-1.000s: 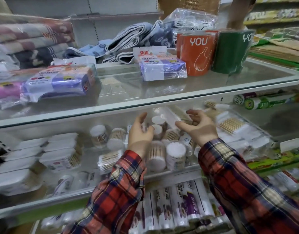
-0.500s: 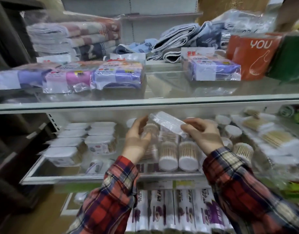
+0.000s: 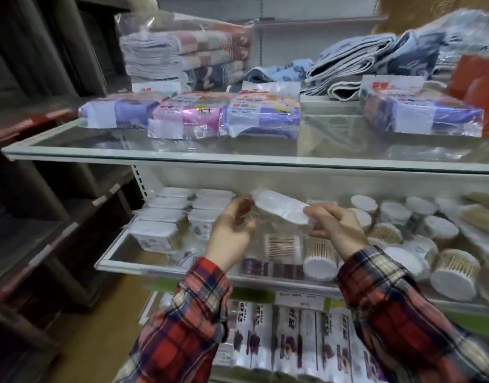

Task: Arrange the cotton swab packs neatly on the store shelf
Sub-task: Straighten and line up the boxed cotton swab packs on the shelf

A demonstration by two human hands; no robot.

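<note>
Head view: both hands hold one clear flat cotton swab pack (image 3: pixel 282 210) up in front of the middle shelf (image 3: pixel 166 268), above the round swab tubs (image 3: pixel 320 258). Step looks like carrying the pack toward its spot. Likely target is the stack of rectangular swab boxes (image 3: pixel 179 214) at the shelf's left end; next move calls for lowering it flat and squared with that stack. Right hand (image 3: pixel 334 228) pinches the pack's right end, fingers curled. Left hand (image 3: pixel 233 230) is half spread, palm toward the pack, fingertips (image 3: pixel 244 203) touching its left end; a firm grip there isn't clear.
</note>
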